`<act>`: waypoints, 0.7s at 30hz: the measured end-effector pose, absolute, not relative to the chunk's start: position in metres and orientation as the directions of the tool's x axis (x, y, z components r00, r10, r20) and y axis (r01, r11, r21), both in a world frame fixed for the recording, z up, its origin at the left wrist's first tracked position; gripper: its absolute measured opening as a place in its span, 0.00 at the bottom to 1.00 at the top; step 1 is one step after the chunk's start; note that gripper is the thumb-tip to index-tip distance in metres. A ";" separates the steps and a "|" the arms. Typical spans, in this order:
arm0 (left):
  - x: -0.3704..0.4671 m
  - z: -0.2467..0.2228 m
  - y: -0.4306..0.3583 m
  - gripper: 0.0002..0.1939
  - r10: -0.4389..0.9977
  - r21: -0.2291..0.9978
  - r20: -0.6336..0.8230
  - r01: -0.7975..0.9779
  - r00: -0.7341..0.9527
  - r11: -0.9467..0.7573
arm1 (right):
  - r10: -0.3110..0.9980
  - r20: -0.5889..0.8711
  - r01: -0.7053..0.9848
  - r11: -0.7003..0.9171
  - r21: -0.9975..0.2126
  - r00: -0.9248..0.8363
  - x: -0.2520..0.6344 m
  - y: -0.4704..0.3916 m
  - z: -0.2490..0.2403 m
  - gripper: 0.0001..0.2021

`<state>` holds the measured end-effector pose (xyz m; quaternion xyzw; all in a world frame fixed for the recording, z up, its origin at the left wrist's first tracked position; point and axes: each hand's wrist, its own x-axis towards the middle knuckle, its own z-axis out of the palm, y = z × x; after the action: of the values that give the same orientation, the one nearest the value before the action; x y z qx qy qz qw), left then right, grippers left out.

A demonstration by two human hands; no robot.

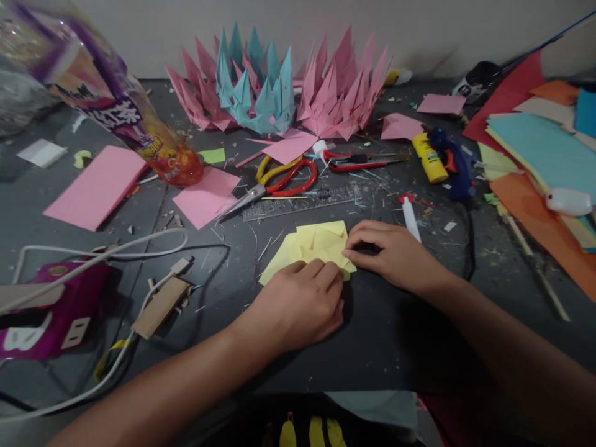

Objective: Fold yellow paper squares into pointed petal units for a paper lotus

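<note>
A partly folded sheet of yellow paper lies on the dark table in front of me, with creased flaps across its middle. My left hand rests over its lower edge, fingers curled down and pressed onto the paper. At the paper's right edge my right hand pinches a corner between thumb and forefinger. The left fingertips are partly hidden behind the back of that hand. Just beyond the paper lie a clear ruler and scissors with red and yellow handles.
Pink and teal folded-paper flowers stand at the back. A drink bottle leans at left, above pink paper. A purple device with white cables sits at lower left. A blue glue gun and coloured sheets are at right.
</note>
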<state>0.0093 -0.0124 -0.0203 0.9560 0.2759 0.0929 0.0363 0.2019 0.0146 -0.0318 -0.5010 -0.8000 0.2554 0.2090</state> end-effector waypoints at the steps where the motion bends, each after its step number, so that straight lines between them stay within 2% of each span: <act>1: 0.010 -0.021 -0.013 0.10 0.535 0.116 0.165 0.523 0.828 -0.845 | 0.909 0.080 0.693 0.367 -0.620 -0.410 0.202 0.015 -0.032 0.04; 5: 0.010 -0.021 -0.011 0.10 0.537 0.110 0.196 0.526 0.820 -0.843 | 0.905 0.081 0.683 0.372 -0.629 -0.418 0.202 0.015 -0.032 0.04; 12: 0.001 -0.019 0.000 0.13 0.594 0.285 0.119 0.545 0.796 -0.788 | 0.900 0.089 0.682 0.384 -0.622 -0.426 0.203 0.015 -0.032 0.03; 21: 0.006 -0.023 -0.006 0.11 0.536 0.105 0.145 0.526 0.832 -0.844 | 0.897 0.100 0.672 0.392 -0.629 -0.430 0.204 0.015 -0.034 0.03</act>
<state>0.0056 -0.0063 -0.0228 0.9565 0.2774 0.0847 0.0304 0.2037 0.0147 -0.0337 -0.4873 -0.8051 0.2581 0.2185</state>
